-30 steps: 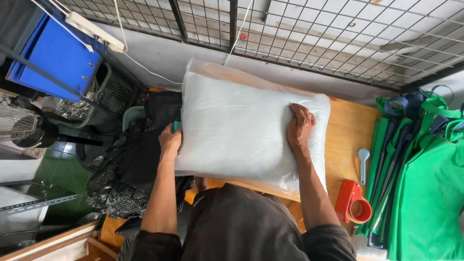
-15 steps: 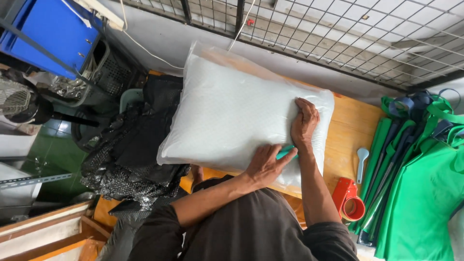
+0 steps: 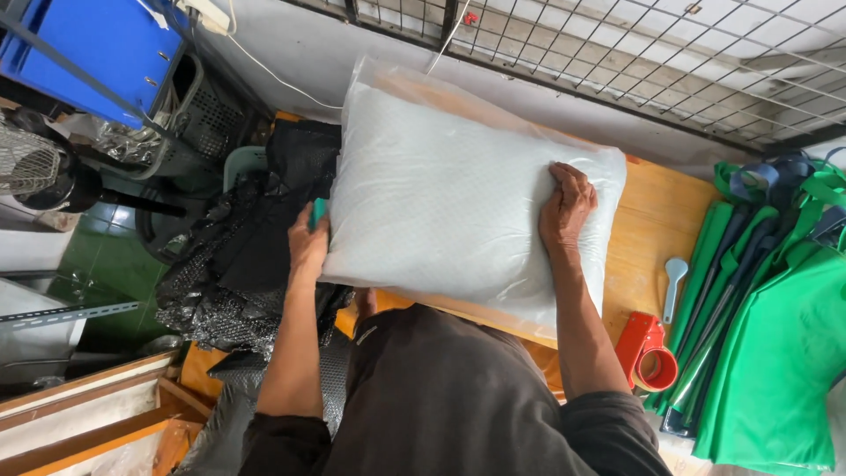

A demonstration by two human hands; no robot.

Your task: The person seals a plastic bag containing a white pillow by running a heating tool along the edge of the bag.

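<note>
Clear plastic wraps the white pillow (image 3: 458,194), lying flat on the wooden desk (image 3: 656,220). Left hand (image 3: 308,242) cups its left edge w/ a teal tool, fingers curled; right hand (image 3: 566,204) presses on top, fingers bent. Best: press evenly, keep the bag flat, no wrinkles.

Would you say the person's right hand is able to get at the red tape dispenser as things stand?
Probably yes. The right hand lies flat on the bagged pillow, holding nothing, and the red tape dispenser sits on the wooden table just beside that forearm, with nothing lying between them.
</note>
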